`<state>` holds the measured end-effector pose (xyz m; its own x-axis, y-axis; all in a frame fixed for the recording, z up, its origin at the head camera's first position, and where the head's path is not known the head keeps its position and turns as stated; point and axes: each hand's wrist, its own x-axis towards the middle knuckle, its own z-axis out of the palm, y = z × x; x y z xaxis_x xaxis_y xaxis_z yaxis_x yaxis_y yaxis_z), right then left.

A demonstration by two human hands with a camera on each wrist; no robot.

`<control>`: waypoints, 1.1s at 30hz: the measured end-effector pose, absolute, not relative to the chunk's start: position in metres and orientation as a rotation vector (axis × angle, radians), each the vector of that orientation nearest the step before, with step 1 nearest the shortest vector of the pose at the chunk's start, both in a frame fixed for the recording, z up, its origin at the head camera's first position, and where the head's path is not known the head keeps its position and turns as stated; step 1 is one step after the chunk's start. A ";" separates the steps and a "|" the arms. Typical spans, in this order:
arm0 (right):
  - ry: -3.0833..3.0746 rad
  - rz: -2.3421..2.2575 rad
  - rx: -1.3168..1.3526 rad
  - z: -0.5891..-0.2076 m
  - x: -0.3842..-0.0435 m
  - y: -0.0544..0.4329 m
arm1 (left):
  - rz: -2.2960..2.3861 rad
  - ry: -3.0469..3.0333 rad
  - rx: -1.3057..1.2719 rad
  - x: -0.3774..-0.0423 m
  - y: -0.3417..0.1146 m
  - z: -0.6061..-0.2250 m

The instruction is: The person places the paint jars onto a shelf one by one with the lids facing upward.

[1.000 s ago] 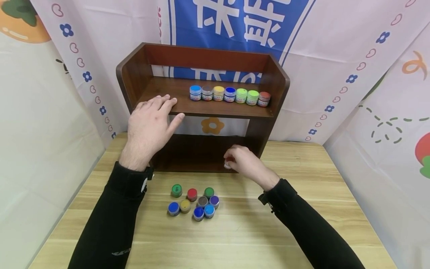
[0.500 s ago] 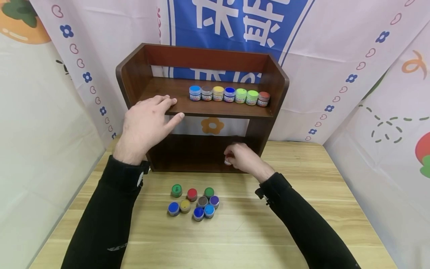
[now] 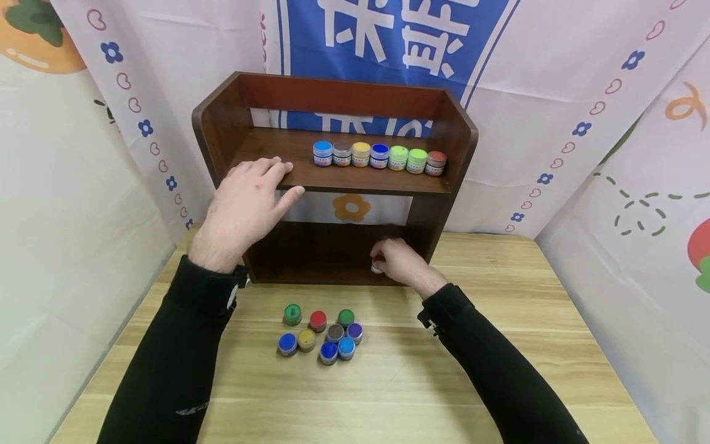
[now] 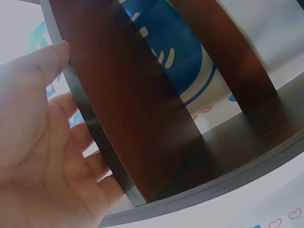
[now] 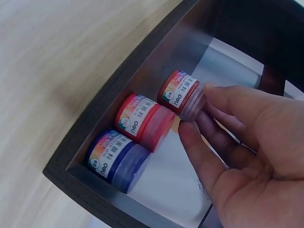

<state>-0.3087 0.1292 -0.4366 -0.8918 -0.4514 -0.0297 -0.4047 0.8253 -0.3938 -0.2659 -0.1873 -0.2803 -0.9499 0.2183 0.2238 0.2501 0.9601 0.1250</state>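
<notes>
My left hand (image 3: 238, 200) rests at the left part of the upper board's front edge (image 4: 97, 128), fingers lying on top and thumb at the edge. In the lower compartment, my right hand (image 3: 402, 262) pinches a small reddish-brown paint jar (image 5: 178, 92) between thumb and fingers, its lid towards the palm. Beside that jar in the right wrist view stand a red paint jar (image 5: 145, 121) and a dark blue-purple one (image 5: 117, 159), near the compartment's corner. My right hand hides both of these in the head view.
A row of several paint jars (image 3: 379, 156) stands on the upper board of the dark brown shelf (image 3: 344, 92). On the wooden table (image 3: 444, 382), before the shelf, several more paint jars (image 3: 335, 333) sit in a loose cluster. Printed cloth (image 3: 543, 98) hangs behind.
My right hand has edged slightly deeper into the lower compartment with the jar. The left wrist has shifted a little left, while its fingers stay on the upper board.
</notes>
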 end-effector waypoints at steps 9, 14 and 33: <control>2.912 -0.533 -0.669 -0.441 -0.309 0.127 | -0.254 -2.915 -0.376 -0.266 -0.190 -0.272; 2.912 -0.499 -0.670 -0.441 -0.308 0.126 | -0.311 -2.931 -0.380 -0.267 -0.189 -0.267; 2.947 -0.494 -0.672 -0.440 -0.303 0.123 | -0.271 -2.970 -0.374 -0.268 -0.190 -0.263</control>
